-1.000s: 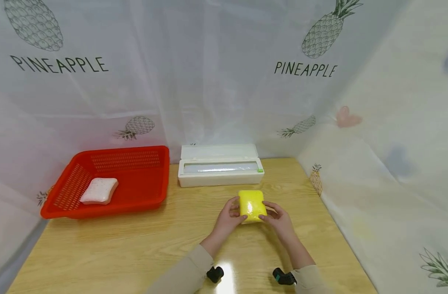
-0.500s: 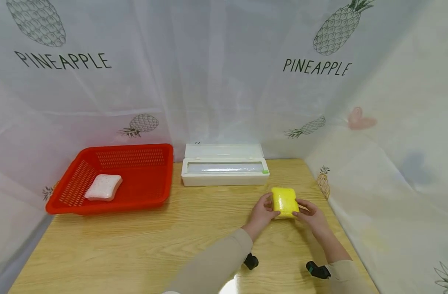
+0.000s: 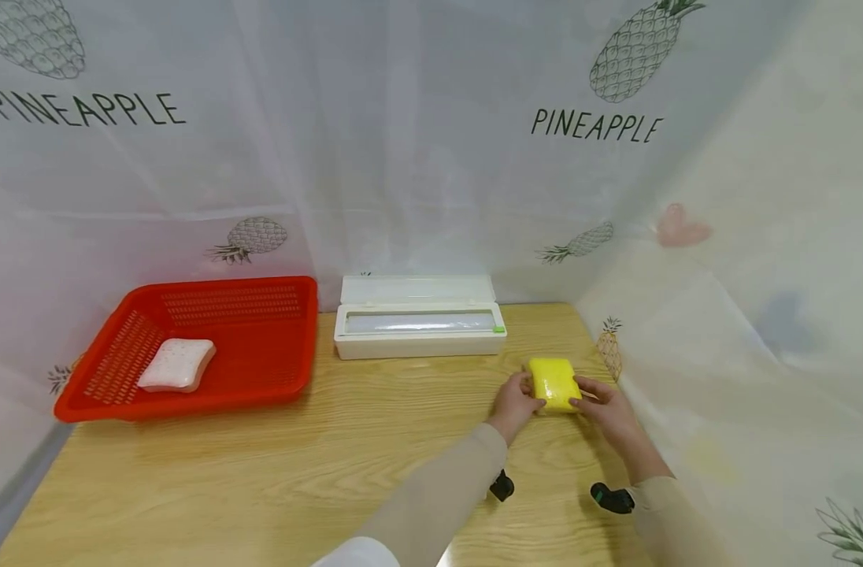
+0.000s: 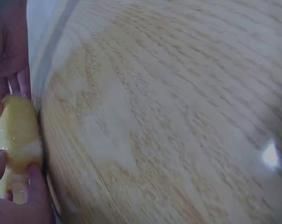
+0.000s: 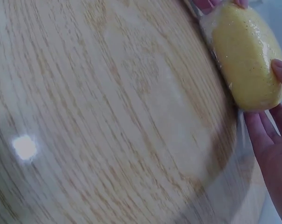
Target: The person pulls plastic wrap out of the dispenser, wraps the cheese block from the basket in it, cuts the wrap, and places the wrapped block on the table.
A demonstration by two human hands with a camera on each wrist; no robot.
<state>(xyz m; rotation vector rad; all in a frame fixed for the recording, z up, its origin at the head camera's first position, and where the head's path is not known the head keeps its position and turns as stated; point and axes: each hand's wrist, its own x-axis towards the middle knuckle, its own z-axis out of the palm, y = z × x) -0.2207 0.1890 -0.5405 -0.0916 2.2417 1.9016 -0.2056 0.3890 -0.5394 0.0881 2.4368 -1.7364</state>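
Note:
A yellow sponge, wrapped in shiny clear film, is at the right side of the wooden table in the head view. My left hand pinches its left side, thumb on the near corner. From the right, my right hand grips the opposite side with thumb and fingers. The right wrist view shows the film's wrinkles along the lower edge of the sponge. In the left wrist view the sponge is partly cut off by the frame. Whether it touches the table or hovers just above is hard to tell.
A red plastic basket stands at the back left with a pale pinkish-white sponge inside. A white cling film dispenser, lid raised, sits at the back middle. Printed sheets hang behind and along the right table edge.
Both hands have carried the yellow sponge to the right, from in front of the dispenser to beyond its right end. The grip looks the same. The head view has shifted slightly.

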